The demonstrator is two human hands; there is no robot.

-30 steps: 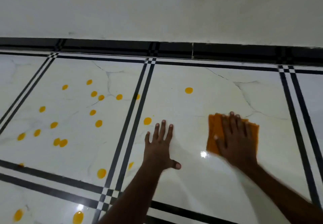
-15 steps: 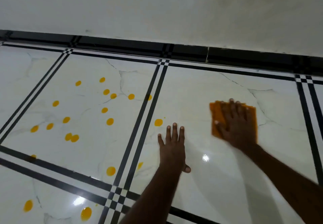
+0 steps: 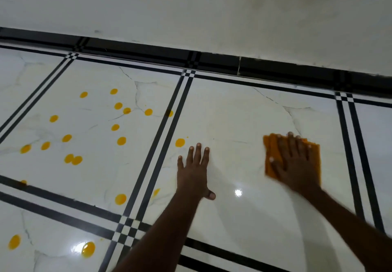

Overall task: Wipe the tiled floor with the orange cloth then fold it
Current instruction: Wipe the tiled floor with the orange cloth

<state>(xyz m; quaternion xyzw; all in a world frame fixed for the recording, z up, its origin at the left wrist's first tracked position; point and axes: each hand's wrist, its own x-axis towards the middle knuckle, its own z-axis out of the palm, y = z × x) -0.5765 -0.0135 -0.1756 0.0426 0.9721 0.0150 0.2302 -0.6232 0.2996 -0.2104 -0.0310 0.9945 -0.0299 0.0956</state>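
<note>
Right hand (image 3: 297, 165) flat on orange cloth (image 3: 273, 155), left hand (image 3: 194, 176) on tiled floor (image 3: 233, 112) beside yellow spots (image 3: 121, 140).

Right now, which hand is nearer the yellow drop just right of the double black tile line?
Left. The left hand lies flat on the floor with fingertips just right of and below the yellow drop. The right hand presses the orange cloth farther right.

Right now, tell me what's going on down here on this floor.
A person is wiping the tiled floor. The right hand presses flat on an orange cloth, blurred with motion. The left hand is spread flat on the same tile, apparently for support. Many yellow spots remain, mostly on the tile to the left; one spot sits just beyond the left fingers.
</note>
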